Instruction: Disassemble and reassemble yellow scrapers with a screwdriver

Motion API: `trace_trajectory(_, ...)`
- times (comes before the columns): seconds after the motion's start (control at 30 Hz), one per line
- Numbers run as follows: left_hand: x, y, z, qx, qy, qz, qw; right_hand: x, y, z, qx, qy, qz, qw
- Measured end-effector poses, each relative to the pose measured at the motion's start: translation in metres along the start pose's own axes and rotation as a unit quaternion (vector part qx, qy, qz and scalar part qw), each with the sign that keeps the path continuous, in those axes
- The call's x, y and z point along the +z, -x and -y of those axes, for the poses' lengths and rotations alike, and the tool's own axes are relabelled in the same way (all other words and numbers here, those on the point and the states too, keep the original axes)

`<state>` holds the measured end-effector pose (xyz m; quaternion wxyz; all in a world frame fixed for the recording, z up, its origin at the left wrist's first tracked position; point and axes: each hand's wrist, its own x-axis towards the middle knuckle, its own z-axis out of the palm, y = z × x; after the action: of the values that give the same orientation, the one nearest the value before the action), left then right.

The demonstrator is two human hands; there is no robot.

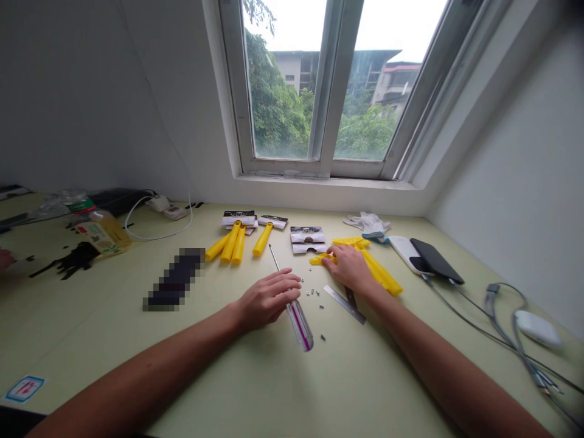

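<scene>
My left hand [269, 299] is closed over a screwdriver [301, 328]; its clear handle with a purple stripe points toward me and its shaft toward the window. My right hand [350, 266] reaches forward, its fingers closed on a small yellow plastic piece [318, 260]. Beside that hand lie more long yellow plastic parts [383, 275], partly hidden by it. A flat metal blade [344, 304] rests between my forearms, with a dark strip [350, 297] half under my right wrist. Several small screws and nuts [318, 293] are scattered between the hands.
Yellow handles [232, 244] with black-and-white cards lie at the back, near another card pair [308, 239]. At right are a glove [368, 222], a phone [435, 260], a power bank [407, 254] and cables [495, 325]. A bottle [103, 228] lies at left.
</scene>
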<state>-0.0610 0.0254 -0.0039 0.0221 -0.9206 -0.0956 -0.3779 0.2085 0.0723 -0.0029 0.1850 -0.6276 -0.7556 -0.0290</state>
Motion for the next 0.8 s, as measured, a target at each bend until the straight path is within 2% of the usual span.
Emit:
trace_trajectory(0.1,-0.001,0.000,0.001,0.004,0.002,-0.002,1.000,-0.008,0.002,0.005,-0.007,-0.011,-0.002,1.000)
trace_trajectory(0.17,-0.001,0.000,0.001,0.005,0.001,-0.002,1.000,-0.020,0.004,0.010,-0.037,-0.033,0.015,0.999)
trace_trajectory(0.23,-0.002,0.000,0.002,0.005,-0.002,0.000,1.000,-0.033,0.006,0.016,-0.098,-0.068,0.073,0.990)
trace_trajectory(0.3,-0.002,0.001,0.002,0.004,-0.004,0.001,1.000,-0.044,0.008,0.022,-0.163,-0.100,0.153,0.969)
trace_trajectory(0.37,-0.003,0.000,0.002,0.004,-0.006,0.001,1.000,-0.050,0.010,0.027,-0.201,-0.117,0.210,0.950)
trace_trajectory(0.5,-0.004,0.000,0.002,0.006,-0.008,-0.001,1.000,-0.048,0.013,0.032,-0.210,-0.124,0.244,0.939)
trace_trajectory(0.8,-0.003,0.000,0.002,0.007,-0.001,-0.007,1.000,-0.040,0.014,0.035,-0.220,-0.120,0.272,0.929)
